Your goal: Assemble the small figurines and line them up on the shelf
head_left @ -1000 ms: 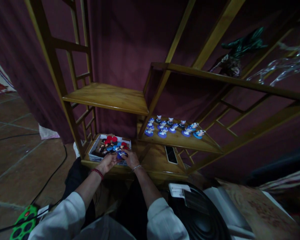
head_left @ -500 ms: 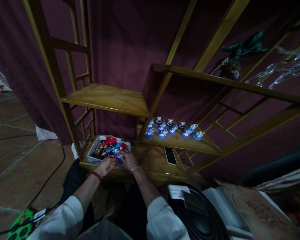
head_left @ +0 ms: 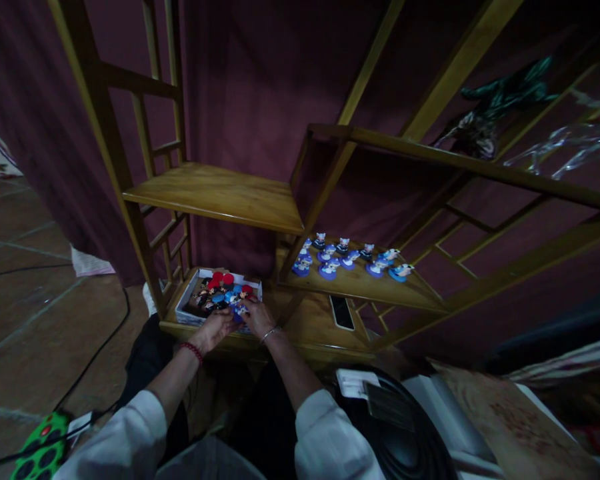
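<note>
Between my two hands, over the near right corner of a shallow white box, is a small purple-and-white figurine. My left hand has its fingers closed on the figurine's left side. From the right, my right hand pinches the same figurine. Red, blue and black figurines lie jumbled in the box. Farther right, several purple-based figurines stand in rows on a raised shelf, with black-based figurines behind them and blue-based ones at the right end.
The wooden rack has posts and a bare upper board above the box. A phone lies on the lower board. Green and clear ornaments stand on the upper right shelf. A black coiled hose or cable is at lower right.
The view has shifted slightly, so the shelves and figurines on the right appear a little farther right. Both hands stay at the box with the purple figurine between them.
</note>
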Available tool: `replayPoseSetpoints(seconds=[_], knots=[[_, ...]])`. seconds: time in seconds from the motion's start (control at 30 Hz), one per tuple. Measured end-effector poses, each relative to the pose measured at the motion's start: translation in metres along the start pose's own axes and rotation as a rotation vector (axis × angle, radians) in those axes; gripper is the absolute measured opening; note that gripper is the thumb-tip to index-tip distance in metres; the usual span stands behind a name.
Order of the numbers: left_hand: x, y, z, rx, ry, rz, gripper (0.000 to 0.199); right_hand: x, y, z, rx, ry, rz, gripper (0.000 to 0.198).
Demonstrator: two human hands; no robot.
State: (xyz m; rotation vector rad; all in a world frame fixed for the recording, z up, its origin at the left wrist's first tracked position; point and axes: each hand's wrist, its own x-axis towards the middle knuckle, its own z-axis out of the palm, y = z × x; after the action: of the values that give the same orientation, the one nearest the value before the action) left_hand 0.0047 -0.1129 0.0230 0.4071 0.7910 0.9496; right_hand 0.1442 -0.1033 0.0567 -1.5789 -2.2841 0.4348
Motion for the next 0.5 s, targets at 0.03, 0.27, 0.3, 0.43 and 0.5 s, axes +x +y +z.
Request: replayPoseSetpoints(seconds=[0.03,0.27,0.3,0.43,0.5], knots=[[0.0002,-0.0002,-0.0001,0.001,0.0,0.002,0.016,0.0006,0.0002,0.0002,0.0,-0.003,0.005,0.031],[0.0041,-0.0024,-0.0032,0.018,-0.002,0.024,0.014,0.0036,-0.0019,-0.0009,-0.009,-0.024,0.053,0.03],[0.0044,-0.0025,-0.0035,0.019,-0.006,0.029,0.015,0.0032,-0.0026,-0.0013,-0.007,-0.023,0.062,0.03],[0.0041,-0.0026,-0.0035,0.026,-0.025,0.04,0.015,0.0012,-0.0041,-0.0017,-0.004,-0.008,0.1,0.032],[0.0035,-0.0024,-0.0031,0.025,-0.027,0.045,0.015,0.0012,-0.0037,-0.0006,-0.012,-0.001,0.108,0.032]])
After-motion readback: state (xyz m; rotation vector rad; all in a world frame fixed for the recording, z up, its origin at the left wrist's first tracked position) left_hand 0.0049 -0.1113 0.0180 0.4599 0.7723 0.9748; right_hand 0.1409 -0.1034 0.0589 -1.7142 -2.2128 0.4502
